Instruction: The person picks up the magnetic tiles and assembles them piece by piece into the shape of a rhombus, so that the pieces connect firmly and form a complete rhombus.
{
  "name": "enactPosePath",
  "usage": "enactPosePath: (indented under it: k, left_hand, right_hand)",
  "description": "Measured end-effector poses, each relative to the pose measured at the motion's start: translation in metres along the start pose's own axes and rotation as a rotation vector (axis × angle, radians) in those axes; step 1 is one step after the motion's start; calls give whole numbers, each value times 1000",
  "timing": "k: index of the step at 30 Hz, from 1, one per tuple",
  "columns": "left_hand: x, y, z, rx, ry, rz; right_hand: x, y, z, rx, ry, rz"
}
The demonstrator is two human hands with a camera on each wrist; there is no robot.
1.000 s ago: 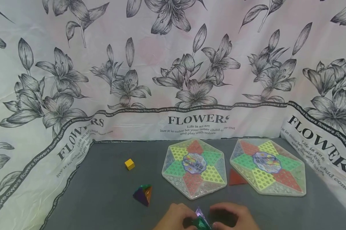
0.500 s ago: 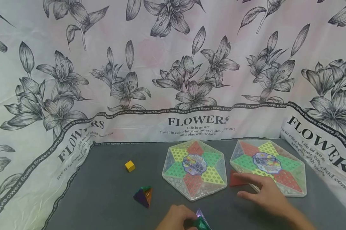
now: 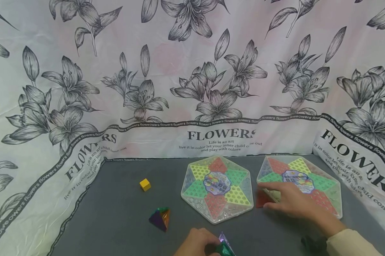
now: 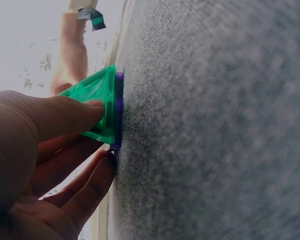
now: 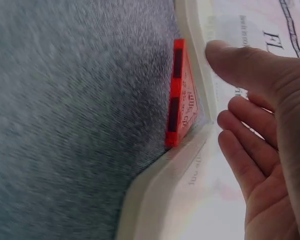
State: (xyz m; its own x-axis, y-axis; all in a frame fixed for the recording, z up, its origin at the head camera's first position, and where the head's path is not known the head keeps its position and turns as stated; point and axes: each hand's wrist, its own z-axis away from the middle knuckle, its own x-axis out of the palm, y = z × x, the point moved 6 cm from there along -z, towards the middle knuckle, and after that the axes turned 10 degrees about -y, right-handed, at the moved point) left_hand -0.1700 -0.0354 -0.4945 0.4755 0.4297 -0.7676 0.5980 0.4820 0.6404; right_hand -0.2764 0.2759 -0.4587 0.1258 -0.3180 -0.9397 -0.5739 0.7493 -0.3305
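At the front middle of the table, my left hand (image 3: pixel 196 242) pinches a green triangular tile (image 3: pixel 225 249). Against it, in the left wrist view, lies a purple tile (image 4: pixel 119 107), its edge showing between the green one and the grey table surface. My right hand (image 3: pixel 289 200) hovers by the right hexagonal box, thumb and fingers apart. Below the fingertips is a red triangular tile (image 3: pixel 262 200), beside that box's left edge. In the right wrist view the red tile (image 5: pixel 177 95) stands apart from my right hand (image 5: pixel 265 135), with dark strips along its edge.
Two clear hexagonal boxes with star-patterned lids, a left one (image 3: pixel 217 190) and a right one (image 3: pixel 321 176), lie towards the back. To the left are a yellow cube (image 3: pixel 145 185) and a small purple, green and orange pyramid (image 3: pixel 160 219). A flowered curtain (image 3: pixel 166 138) borders the table.
My right hand has left the front middle, beside the left hand, and moved right and forward to the red tile. The left hand keeps its place with the green tile.
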Motion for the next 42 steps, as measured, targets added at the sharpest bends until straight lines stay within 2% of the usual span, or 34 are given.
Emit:
enactPosePath:
  k: [5,10,13,16,19,23,26,29,33,37,39,42]
  left_hand:
    - [7,-9,-2,33,17,9]
    - [28,-35,-7,67,43,3]
    - [38,-50,-11,56,41,-24]
    - [40,-56,-13,35,26,-23]
    - [36,-52,-12,16,20,0]
    - [21,-32,-7,-3,11,40]
    - [10,-16,-3,-23,-3,50]
    - [5,-8,-2,-40,-17,39]
    - [3,-5,-1,-55,-24,58]
    - [2,-4,-1,-47,-20,64]
    - [4,-7,-2,-31,-15,63]
    - [15,-21,-5,14,10,42]
  right_hand:
    - [5,-3,-14,-26,-143,-17]
    - [9,-13,-25,-65,-235,63]
    - [8,-19,-30,-73,-276,107]
    - [7,-27,-36,-87,-290,123]
    - [6,-32,-40,-105,-288,110]
    - [7,-31,-39,-86,-286,83]
    - [6,-29,-33,-65,-260,57]
    - [6,-33,-23,-86,-219,-2]
    - [12,-52,-6,-165,-169,-49]
    - [21,-73,10,-248,-119,-22]
    - [28,-80,17,-234,-153,-87]
    - [43,-88,25,-192,-233,-231]
